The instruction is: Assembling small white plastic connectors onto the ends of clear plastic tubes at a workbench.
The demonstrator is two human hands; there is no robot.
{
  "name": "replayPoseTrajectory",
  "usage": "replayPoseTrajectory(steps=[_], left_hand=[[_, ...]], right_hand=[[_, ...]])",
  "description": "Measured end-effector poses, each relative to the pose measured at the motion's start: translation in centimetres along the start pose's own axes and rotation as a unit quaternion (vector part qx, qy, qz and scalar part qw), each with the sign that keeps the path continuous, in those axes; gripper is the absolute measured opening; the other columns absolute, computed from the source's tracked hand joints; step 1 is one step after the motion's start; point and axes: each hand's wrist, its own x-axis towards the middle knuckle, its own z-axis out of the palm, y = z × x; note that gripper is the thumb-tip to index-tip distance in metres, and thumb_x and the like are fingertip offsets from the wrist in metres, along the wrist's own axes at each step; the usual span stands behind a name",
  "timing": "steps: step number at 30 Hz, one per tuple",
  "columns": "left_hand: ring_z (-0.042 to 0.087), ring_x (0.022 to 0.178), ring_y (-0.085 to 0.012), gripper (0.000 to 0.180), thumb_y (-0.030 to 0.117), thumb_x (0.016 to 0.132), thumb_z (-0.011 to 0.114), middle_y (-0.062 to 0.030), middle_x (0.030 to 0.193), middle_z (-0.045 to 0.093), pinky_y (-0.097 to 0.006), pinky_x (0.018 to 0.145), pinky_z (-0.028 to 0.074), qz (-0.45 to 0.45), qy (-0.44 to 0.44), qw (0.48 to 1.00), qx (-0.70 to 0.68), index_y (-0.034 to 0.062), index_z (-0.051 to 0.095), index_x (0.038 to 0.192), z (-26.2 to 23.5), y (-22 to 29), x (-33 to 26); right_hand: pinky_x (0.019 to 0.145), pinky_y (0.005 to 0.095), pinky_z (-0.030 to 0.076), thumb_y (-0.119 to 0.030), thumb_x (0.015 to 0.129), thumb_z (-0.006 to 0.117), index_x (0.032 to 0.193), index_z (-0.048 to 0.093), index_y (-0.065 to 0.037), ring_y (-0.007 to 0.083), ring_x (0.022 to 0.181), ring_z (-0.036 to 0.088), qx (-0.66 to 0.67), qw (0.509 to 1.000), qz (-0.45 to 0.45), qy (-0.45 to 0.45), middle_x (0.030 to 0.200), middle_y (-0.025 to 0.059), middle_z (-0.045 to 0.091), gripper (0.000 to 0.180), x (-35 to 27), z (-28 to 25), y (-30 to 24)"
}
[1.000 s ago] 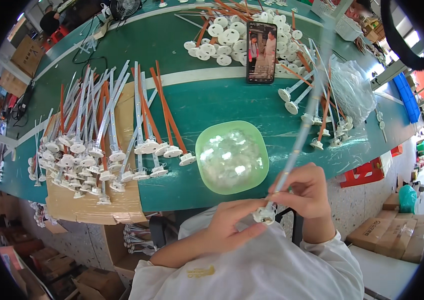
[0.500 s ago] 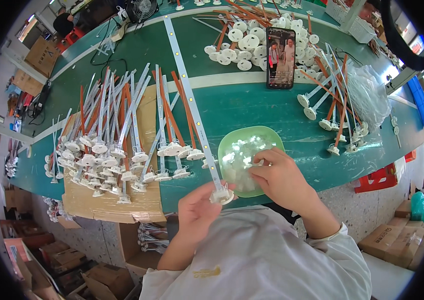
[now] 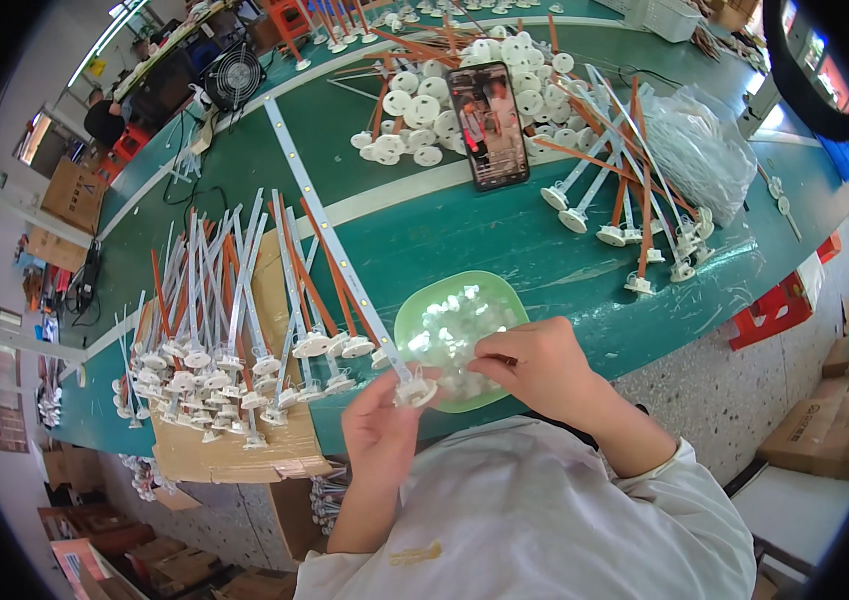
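Note:
My left hand (image 3: 380, 432) grips the white round end cap of an LED light strip (image 3: 336, 250). The strip points away from me, up and to the left, with small yellow LEDs along its pale face. My right hand (image 3: 549, 368) is over the right side of a light green bowl (image 3: 401, 318), thumb and fingers pinched together. Whatever is between those fingertips is too small or hidden to make out. Small clear plastic pieces (image 3: 452, 322) fill the bowl, which stands just right of the white end cap.
Left of me, many LED strips with white caps (image 3: 206, 380) lie on cardboard (image 3: 234, 462). A phone (image 3: 487, 125) leans against a heap of white discs (image 3: 424, 108). More strips (image 3: 634, 215) and a clear plastic bag (image 3: 704, 150) are at the right. A fan (image 3: 232, 78) stands far left.
The view has turned, so the table's things appear shifted left. My left hand still holds the strip by its cap. The right hand stays pinched at the bowl, its fingers slightly lower.

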Motion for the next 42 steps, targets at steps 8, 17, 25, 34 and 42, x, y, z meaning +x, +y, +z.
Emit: replayPoseTrajectory(steps=[8, 17, 25, 34, 42], left_hand=[[0.059, 0.118, -0.0329, 0.038, 0.012, 0.099, 0.056, -0.0209, 0.131, 0.058, -0.046, 0.097, 0.051, 0.060, 0.029, 0.998, 0.001, -0.0016, 0.052, 0.134, 1.4, -0.5, 1.8], [0.055, 0.123, -0.0319, 0.051, 0.031, 0.102, 0.052, -0.0235, 0.133, 0.052, -0.042, 0.102, 0.047, 0.032, 0.040, 0.987, -0.150, 0.0012, 0.037, 0.141, 6.7, 0.8, 4.2], [0.056, 0.121, -0.0313, 0.055, 0.034, 0.101, 0.052, -0.0240, 0.131, 0.053, -0.042, 0.101, 0.047, 0.002, 0.018, 0.985, -0.170, -0.0004, 0.037, 0.141, 6.4, 0.4, 3.9], [0.056, 0.117, -0.0331, 0.054, 0.036, 0.101, 0.049, -0.0222, 0.131, 0.055, -0.047, 0.101, 0.045, 0.033, -0.057, 0.990, -0.122, 0.0031, 0.037, 0.142, 6.4, 0.4, 3.7], [0.052, 0.124, -0.0357, 0.056, 0.028, 0.097, 0.060, -0.0236, 0.135, 0.050, -0.048, 0.103, 0.044, 0.060, -0.051, 0.975, -0.207, 0.0054, 0.036, 0.143, 6.2, -0.3, 3.6]], right_hand=[[0.054, 0.0296, 0.050, -0.009, 0.076, 0.077, 0.085, 0.074, -0.004, 0.0249, 0.059, 0.065, 0.049, 0.998, 0.033, 0.032, 0.072, 0.0123, 0.069, 0.011, -0.1, 0.2, 0.0], [0.064, 0.0322, 0.052, -0.003, 0.072, 0.068, 0.093, 0.072, -0.002, 0.0184, 0.086, 0.072, -0.050, 0.938, -0.244, 0.241, 0.095, 0.0055, 0.075, 0.021, -1.4, 2.6, -3.7], [0.083, 0.0411, 0.048, -0.003, 0.073, 0.070, 0.098, 0.072, -0.005, 0.0198, 0.098, 0.069, 0.025, 0.981, -0.128, 0.144, 0.101, 0.0066, 0.074, 0.025, -3.0, 1.8, -3.5], [0.072, 0.0352, 0.050, -0.001, 0.066, 0.079, 0.098, 0.075, -0.007, 0.0246, 0.074, 0.059, 0.101, 0.971, -0.096, 0.194, 0.089, 0.0044, 0.070, 0.033, -2.4, 1.6, -3.7], [0.061, 0.0284, 0.050, 0.004, 0.074, 0.074, 0.087, 0.074, -0.004, 0.0222, 0.077, 0.061, 0.176, 0.967, -0.086, 0.165, 0.105, 0.0118, 0.066, 0.015, -3.9, 0.9, -2.3]])
